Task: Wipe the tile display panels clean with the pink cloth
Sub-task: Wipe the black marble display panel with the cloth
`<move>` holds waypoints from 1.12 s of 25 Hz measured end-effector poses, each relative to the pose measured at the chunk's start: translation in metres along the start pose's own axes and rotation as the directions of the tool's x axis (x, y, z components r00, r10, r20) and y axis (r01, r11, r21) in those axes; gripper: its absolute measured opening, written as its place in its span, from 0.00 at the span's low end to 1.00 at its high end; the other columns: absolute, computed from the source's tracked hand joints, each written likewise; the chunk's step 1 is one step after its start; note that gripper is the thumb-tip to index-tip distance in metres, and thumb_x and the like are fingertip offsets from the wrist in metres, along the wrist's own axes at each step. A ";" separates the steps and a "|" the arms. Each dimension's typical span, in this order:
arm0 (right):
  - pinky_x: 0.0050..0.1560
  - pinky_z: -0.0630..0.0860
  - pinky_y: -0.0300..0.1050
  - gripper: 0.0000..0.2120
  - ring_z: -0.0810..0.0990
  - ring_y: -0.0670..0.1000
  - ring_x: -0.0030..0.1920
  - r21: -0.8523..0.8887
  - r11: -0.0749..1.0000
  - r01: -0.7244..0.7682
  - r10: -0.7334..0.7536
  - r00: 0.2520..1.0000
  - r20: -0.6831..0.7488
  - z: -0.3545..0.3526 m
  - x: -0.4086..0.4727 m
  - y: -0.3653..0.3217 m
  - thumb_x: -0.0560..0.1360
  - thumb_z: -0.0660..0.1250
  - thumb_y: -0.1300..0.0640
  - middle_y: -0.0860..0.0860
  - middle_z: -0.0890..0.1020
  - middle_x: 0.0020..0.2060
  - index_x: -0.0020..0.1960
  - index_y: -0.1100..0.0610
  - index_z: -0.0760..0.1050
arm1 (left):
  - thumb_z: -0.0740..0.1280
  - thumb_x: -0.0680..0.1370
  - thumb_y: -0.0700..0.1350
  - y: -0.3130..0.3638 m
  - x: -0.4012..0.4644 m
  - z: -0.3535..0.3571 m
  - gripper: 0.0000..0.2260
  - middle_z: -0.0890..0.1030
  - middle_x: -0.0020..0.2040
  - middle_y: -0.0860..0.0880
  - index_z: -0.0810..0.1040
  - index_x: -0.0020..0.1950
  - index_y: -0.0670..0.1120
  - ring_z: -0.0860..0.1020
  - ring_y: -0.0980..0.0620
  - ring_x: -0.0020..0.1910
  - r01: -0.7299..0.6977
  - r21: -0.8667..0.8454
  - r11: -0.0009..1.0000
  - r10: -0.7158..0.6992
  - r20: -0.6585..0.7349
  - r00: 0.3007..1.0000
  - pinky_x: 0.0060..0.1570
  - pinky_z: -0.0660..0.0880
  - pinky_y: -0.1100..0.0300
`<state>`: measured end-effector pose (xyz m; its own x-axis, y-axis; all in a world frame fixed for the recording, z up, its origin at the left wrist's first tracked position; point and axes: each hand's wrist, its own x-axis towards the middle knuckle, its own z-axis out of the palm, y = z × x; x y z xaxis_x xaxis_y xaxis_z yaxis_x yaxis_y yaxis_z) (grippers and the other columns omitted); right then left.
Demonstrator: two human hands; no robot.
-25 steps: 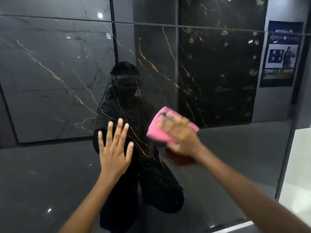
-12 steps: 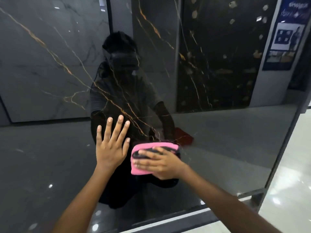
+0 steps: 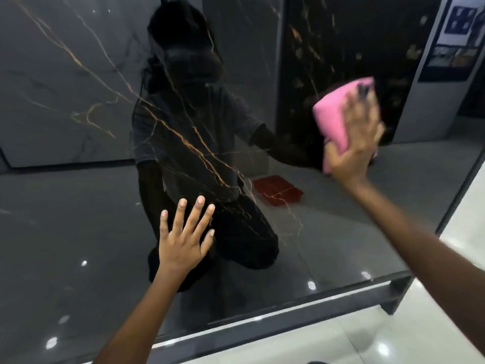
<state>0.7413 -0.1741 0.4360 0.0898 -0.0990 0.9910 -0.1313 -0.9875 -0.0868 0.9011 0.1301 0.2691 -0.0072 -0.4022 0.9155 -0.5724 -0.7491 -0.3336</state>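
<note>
- A large glossy black marble-look tile display panel with gold veining is seen standing upright on a dark metal base frame; all places below are given relative to this panel.
- No container with visible contents can be made out; a flat red square shape is seen only as a reflection near the panel's middle, and what it is cannot be told.
- A folded pink cloth is pressed flat against the panel's upper right area.
- The right hand is laid over the cloth with its fingers fairly straight and spread, so the grip is a flat press rather than a pinch; the thumb is seen below the cloth's lower edge.
- The cloth lies between the right palm and the panel's surface, and its pink edge is left showing to the left of and above the fingers.
- The left hand is placed flat against the panel's lower middle, fingers straight and apart, with nothing held.
- The two hands are kept well apart on the panel, the left lower than the right.
- A dark reflection of the kneeling person is shown in the panel's centre.
- A pale glossy tiled floor is seen below the panel and to its right.
</note>
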 end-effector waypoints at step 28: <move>0.70 0.61 0.50 0.32 0.59 0.52 0.75 0.227 0.866 0.446 -0.497 0.819 0.288 0.011 -0.204 0.012 0.71 0.61 0.57 0.42 0.60 0.76 0.75 0.48 0.62 | 0.51 0.83 0.53 0.076 -0.107 -0.013 0.25 0.46 0.80 0.52 0.49 0.80 0.54 0.45 0.48 0.79 0.241 -0.174 0.955 -0.206 0.199 0.958 0.75 0.39 0.45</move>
<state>0.7321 -0.1667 0.2317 0.4230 0.3743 0.8252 0.1503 -0.9271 0.3435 0.8473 0.1232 0.1491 0.2739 -0.3359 0.9012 -0.6912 -0.7203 -0.0585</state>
